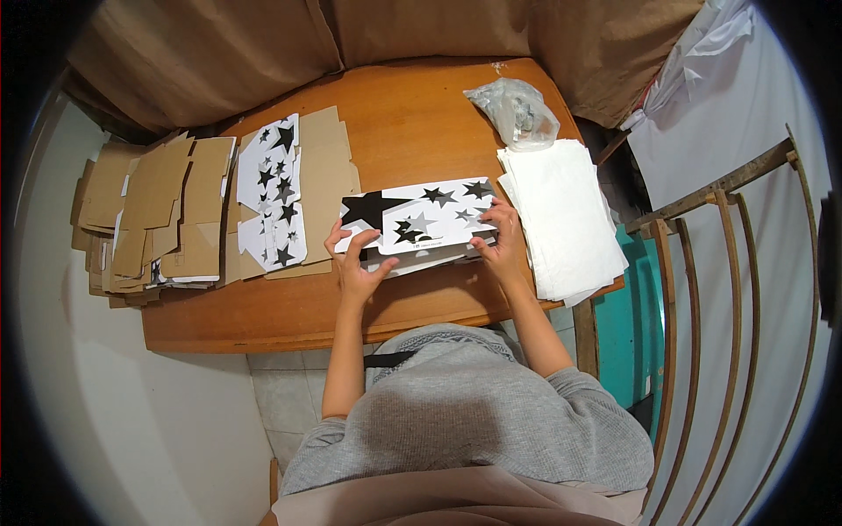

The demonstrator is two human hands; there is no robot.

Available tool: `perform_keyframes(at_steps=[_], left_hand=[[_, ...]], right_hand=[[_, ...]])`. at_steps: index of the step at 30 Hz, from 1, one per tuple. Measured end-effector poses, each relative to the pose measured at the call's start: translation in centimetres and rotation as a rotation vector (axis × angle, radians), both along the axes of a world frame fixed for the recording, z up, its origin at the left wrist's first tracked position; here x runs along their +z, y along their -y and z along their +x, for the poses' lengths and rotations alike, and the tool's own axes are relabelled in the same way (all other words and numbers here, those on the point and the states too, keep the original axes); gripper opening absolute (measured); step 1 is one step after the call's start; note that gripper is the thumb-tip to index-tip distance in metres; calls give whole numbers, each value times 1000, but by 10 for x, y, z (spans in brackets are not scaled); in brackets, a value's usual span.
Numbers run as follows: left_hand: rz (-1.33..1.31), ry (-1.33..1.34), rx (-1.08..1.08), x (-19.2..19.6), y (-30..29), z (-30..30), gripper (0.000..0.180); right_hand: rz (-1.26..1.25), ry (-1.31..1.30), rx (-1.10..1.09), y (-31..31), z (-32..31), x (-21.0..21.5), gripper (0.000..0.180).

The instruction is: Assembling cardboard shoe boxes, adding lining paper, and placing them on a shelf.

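Observation:
Between my two hands is a white cardboard box [447, 230] printed with black and grey stars, near the table's front edge. My left hand [358, 267] grips its left end, thumb at the near side and fingers at the edge. At the right end my right hand [502, 241] holds it in the same way, fingers over the corner. A white flap or layer shows beneath its near side; whether this belongs to the box I cannot tell. Left of it lies a flat star-printed box blank [253, 232], its printed side up, on brown cardboard [326, 158].
Piles of flat brown cardboard blanks [167, 206] fill the left end of the wooden table [403, 114]. To the right lies a stack of white paper sheets [566, 223], with a clear plastic bag [524, 118] behind it. A wooden rack [702, 228] stands beyond the right edge.

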State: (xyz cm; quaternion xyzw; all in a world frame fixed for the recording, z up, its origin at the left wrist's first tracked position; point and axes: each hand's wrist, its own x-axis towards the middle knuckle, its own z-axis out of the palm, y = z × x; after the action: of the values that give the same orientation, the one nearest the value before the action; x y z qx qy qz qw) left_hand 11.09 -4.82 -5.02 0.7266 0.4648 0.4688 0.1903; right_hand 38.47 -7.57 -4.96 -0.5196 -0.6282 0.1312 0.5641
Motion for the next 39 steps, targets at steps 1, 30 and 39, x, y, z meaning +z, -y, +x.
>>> perform_keyframes(at_steps=[1,30,39], left_hand=[[0,0,-1,1,1,-1,58],[9,-388,9,14,26,-14,74],[56,-583,187,15,19,-7,65]], right_hand=[[4,-2,-6,0,-1,-1,52],[-64,366,164,21,21,9,81],[-74,347,17,13,15,4,59]])
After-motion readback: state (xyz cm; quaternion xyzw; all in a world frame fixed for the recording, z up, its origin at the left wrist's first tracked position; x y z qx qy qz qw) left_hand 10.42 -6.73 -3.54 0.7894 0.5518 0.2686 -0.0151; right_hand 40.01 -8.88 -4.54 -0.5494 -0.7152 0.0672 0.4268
